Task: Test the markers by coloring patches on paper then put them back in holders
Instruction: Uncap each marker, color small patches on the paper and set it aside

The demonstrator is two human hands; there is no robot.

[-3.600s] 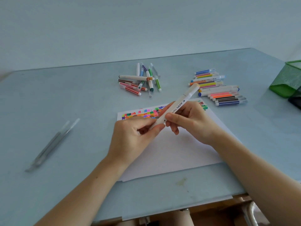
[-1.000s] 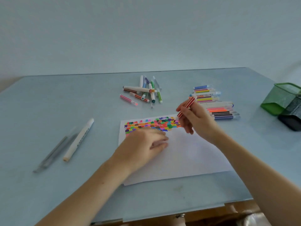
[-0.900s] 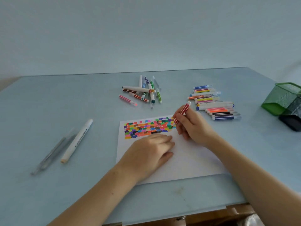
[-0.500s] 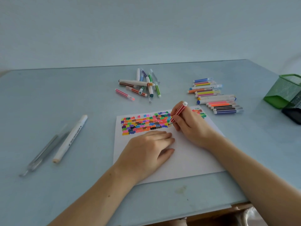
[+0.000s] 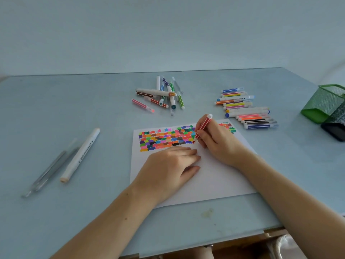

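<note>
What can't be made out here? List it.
Head view only:
- Tip of the red marker: hidden by the right hand.
- Paper under the left hand: covered.
- Green holder and black holder: cut by right edge.
- White marker print: too small.

Prob. home or classroom desk: plain blue table (image 5: 56,109), bare wall (image 5: 168,34), mesh pen holders (image 5: 324,101).

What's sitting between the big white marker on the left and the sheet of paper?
Nothing: in the head view, only bare table separates the white marker from the left edge of the paper.
</note>
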